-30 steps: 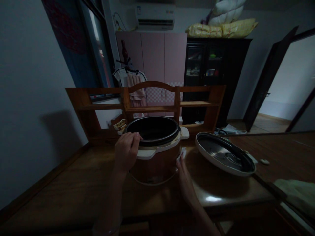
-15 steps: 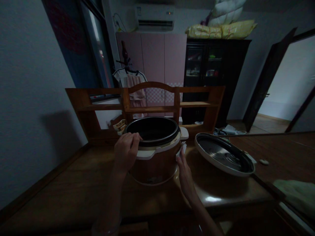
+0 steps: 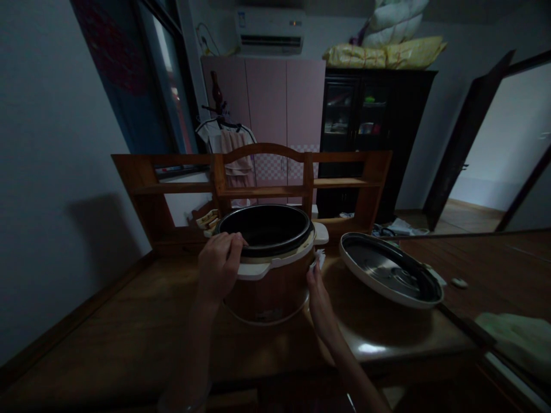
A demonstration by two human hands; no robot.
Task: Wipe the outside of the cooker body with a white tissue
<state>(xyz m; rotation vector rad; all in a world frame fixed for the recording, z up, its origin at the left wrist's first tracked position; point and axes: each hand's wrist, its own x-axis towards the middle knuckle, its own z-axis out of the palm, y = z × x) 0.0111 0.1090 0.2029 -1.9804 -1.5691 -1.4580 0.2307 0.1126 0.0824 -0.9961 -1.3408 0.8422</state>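
Observation:
A brown and cream electric cooker [image 3: 269, 295] stands upright on the wooden desk, with a black inner pot [image 3: 262, 226] in its top. My left hand [image 3: 220, 261] is closed over the near left rim, its fingertips hooked inside the pot. Against the cooker's right side, below its white side handle [image 3: 321, 234], my right hand [image 3: 321, 298] presses a crumpled white tissue [image 3: 317, 261]. Farther right lies the round lid [image 3: 390, 271], its metal inner face turned up and one side tilted.
A low wooden shelf unit [image 3: 264, 190] runs along the desk's back edge. Glossy desk surface [image 3: 129, 321] spreads left of the cooker. At the right are a small pale object [image 3: 459, 283] and a light green cloth [image 3: 516, 338].
Both hands keep nearly the same places, with the tissue still at the cooker's right side. The whole view has shifted slightly; the cooker and lid appear unmoved.

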